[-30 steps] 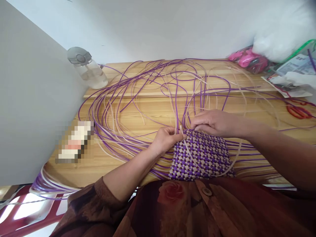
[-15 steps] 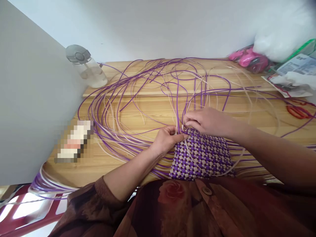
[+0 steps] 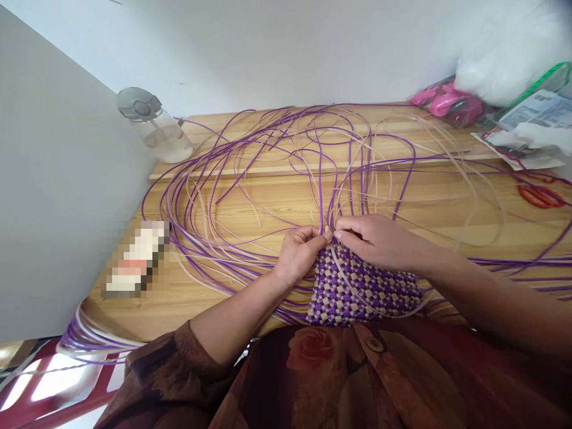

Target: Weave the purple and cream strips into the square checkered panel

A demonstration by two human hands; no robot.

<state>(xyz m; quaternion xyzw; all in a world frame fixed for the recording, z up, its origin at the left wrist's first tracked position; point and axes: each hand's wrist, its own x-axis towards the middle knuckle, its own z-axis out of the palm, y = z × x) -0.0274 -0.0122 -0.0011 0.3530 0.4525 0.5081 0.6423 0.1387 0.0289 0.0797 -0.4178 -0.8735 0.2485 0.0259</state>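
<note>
On the woven panel (image 3: 366, 292) — left hand (image 3: 298, 253) pinches corner, right hand (image 3: 378, 241) curled — hold unclear

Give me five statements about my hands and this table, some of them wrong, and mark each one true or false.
1. The woven piece is purple and beige. True.
2. The bottle stands right of the woven piece. False: it stands to the left, near the wall.
3. The left hand is at the woven piece's upper left corner. True.
4. The right hand holds the red-handled scissors. False: they lie apart from it, at the table's right side.
5. Something pink lies at the back right. True.
</note>
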